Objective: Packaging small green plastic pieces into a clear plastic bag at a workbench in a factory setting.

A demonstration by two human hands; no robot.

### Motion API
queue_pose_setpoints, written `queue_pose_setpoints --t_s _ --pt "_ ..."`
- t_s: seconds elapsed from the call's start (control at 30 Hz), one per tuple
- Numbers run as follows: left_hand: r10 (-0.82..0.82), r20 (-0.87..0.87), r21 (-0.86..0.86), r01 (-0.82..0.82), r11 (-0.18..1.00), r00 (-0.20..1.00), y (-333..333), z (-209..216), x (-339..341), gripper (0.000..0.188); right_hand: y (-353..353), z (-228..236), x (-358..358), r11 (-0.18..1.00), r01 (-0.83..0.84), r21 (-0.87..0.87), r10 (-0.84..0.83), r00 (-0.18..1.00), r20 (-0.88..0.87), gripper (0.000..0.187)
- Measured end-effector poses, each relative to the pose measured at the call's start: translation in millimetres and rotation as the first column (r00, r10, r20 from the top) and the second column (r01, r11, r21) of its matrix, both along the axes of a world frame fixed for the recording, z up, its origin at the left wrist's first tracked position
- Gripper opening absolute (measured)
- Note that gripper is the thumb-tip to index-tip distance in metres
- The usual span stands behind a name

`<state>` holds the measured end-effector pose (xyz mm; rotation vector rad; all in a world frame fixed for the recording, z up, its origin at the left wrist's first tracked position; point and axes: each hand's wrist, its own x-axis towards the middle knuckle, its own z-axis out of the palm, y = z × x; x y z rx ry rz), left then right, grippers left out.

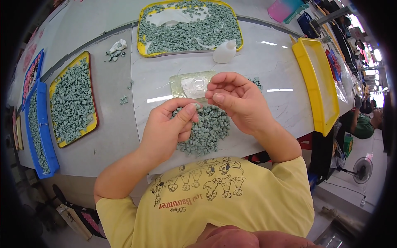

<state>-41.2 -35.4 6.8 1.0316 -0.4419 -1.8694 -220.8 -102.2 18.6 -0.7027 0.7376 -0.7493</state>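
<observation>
Over the near middle of the table, my left hand [167, 124] pinches a small grey-green piece [197, 106] between thumb and forefinger. Close by on the right, my right hand [244, 103] has its fingers curled in toward the thumb; whatever they may hold is too small to make out. Beneath both hands spreads a loose pile of grey-green pieces [206, 134]. Just beyond them, partly covered by my right fingers, a small clear round dish [199, 84] rests on a pale green sheet [176, 86]. A white squeeze bottle [225, 53] stands farther back.
A yellow tray [139, 31] full of similar pieces lies at the far side. Another filled yellow tray [97, 116] and a blue tray [53, 166] are at the left. On the right is a long yellow bin [316, 89]. Crumpled white tissue [120, 44] sits beside stray pieces.
</observation>
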Motion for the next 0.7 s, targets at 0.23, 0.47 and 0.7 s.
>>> queue_pose_setpoints --t_s 0.23,0.47,0.7 --pt "-0.030 0.008 0.016 0.030 0.999 1.000 -4 -3 -3 0.019 -3 -3 -4 0.999 -0.034 0.030 0.033 0.999 0.031 0.030" --pt "-0.039 0.028 0.021 0.038 0.999 0.999 -6 -9 -10 0.019 -4 -8 -11 1.000 -0.001 -0.026 0.001 1.000 -0.005 0.031" --pt "-0.046 0.025 0.024 0.045 0.999 0.999 -6 -7 -18 0.018 -5 -14 -21 0.997 -0.007 -0.076 0.007 1.000 -0.001 0.029"
